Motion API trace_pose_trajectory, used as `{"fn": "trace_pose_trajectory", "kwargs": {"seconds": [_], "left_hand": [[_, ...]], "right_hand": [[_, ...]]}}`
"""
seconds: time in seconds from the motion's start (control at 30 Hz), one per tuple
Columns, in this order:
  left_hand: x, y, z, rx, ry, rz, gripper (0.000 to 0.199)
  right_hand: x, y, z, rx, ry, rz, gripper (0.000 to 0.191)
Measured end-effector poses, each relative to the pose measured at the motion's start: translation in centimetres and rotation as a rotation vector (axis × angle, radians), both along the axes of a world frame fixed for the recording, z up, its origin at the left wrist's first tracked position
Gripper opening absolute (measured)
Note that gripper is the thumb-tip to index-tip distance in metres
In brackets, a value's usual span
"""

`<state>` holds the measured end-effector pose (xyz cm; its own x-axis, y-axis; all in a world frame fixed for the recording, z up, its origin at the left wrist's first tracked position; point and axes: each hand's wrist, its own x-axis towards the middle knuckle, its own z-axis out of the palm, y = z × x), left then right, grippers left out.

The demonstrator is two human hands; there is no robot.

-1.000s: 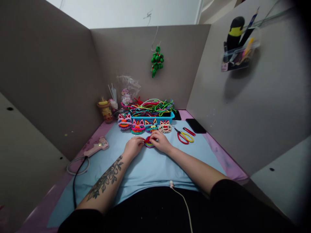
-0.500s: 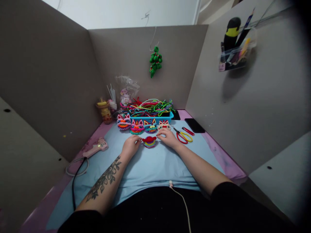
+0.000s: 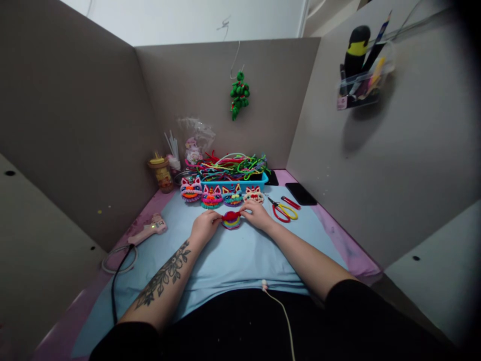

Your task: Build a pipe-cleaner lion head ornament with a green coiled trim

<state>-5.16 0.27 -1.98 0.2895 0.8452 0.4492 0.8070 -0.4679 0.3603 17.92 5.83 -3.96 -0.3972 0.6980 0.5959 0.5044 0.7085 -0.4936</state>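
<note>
Your left hand [image 3: 206, 224] and right hand [image 3: 257, 215] pinch the two ends of the red-topped rainbow piece [image 3: 231, 220], just below the frame's middle on the blue cloth [image 3: 229, 258], maybe so both sides sit even.

Your left hand [image 3: 205, 224] and right hand [image 3: 257, 214] face each other, near but apart, each pinching between thumb and fingers. Your left forearm [image 3: 160, 288], bearing a leafy tattoo [image 3: 173, 268], and bare right forearm [image 3: 304, 250] angle inward.
</note>
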Motion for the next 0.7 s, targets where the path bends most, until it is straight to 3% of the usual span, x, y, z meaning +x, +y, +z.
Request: {"fn": "trace_pose_trajectory", "kwargs": {"seconds": [0.43, 0.7], "left_hand": [[-0.1, -0.1, 0.0, 0.007, -0.008, -0.009, 0.016], [-0.3, 0.1, -0.6, 0.020, -0.085, 0.025, 0.025]], "right_hand": [[0.1, -0.5, 0.3, -0.064, 0.083, -0.005, 0.010], [1.3, -0.5, 1.0, -0.091, 0.199, -0.150, 0.015]]}}
